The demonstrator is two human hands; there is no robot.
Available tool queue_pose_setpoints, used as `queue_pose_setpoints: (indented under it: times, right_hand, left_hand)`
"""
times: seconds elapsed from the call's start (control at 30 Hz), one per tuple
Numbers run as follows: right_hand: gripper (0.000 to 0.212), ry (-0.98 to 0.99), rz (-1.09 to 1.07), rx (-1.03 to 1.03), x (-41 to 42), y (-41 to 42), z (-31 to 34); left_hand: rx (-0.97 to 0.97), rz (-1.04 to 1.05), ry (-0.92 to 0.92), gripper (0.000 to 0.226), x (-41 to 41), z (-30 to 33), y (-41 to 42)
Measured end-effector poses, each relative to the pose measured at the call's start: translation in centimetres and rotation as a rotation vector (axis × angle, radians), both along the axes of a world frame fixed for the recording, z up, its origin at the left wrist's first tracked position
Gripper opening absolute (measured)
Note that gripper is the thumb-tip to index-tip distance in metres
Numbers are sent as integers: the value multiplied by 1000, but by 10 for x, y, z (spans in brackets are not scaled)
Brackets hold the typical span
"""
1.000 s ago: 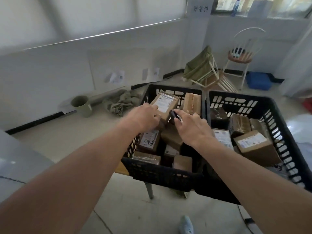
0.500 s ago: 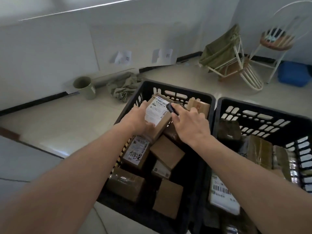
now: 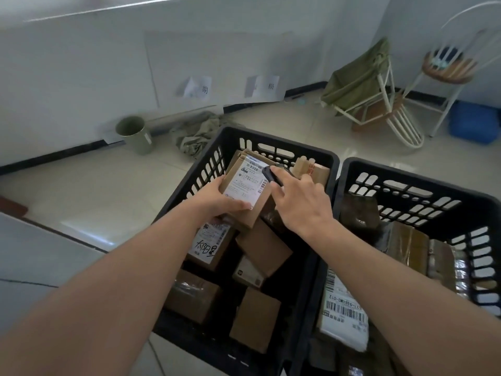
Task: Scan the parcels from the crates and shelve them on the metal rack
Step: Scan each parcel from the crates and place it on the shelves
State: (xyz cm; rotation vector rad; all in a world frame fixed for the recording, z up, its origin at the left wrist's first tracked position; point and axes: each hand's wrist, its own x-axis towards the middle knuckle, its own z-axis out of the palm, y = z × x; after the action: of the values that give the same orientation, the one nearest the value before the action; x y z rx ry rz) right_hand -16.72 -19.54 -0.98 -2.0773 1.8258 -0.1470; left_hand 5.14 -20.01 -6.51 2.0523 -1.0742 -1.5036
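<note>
Two black slotted crates stand side by side below me: the left crate [image 3: 271, 139] and the right crate [image 3: 406, 172], both filled with several brown cardboard parcels. My left hand [image 3: 217, 199] grips a small brown parcel with a white shipping label [image 3: 244, 185], tilted up over the left crate. My right hand [image 3: 298, 202] holds a small black scanner [image 3: 269, 176], its tip against the label's right edge. The metal rack is out of view.
A white-labelled parcel with handwriting [image 3: 208, 245] lies under the held one. A white poly mailer [image 3: 344, 318] lies in the right crate. On the floor behind are a green bin [image 3: 134, 135], crumpled cloth [image 3: 198, 134], a tipped chair [image 3: 379, 104], a stool [image 3: 447, 69] and a blue box [image 3: 474, 126].
My head has tipped down and moved closer to the crates. My left hand has lifted the labelled parcel slightly, and my right hand with the scanner stays at its label.
</note>
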Motion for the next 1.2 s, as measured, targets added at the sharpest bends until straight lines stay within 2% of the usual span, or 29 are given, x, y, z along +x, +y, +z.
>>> queue_pose_setpoints:
  times: [0.1,0.23,0.3,0.4,0.5,0.6,0.73,0.9,1.2]
  right_hand:
    - [50,-17,11,4,-1,4,4]
    - [50,-39,29,-18,0,10,10]
    - [50,-61,38,-15,-1,11,11]
    - [50,-96,67,13,-4,16,16]
    - [50,-169,94,29,-3,21,24]
    - [48,-236,123,43,-4,29,34]
    - [47,-238,153,64,-7,45,53]
    - [45,-234,168,-5,-4,80,85]
    - [44,-154,229,-93,6,152,138]
  left_hand:
    - [37,86,3,81,1,2,7]
    - [34,100,3,97,4,0,20]
    - [-12,58,-96,102,3,-2,26]
    - [-53,47,-234,85,1,2,31]
    - [-91,0,-266,68,-4,9,35]
    - [-183,-67,-177,57,-4,21,43]
    - [-263,-60,-86,67,9,48,57]
    - [-434,-99,14,76,34,72,82]
    - [-647,-116,-32,81,54,111,143]
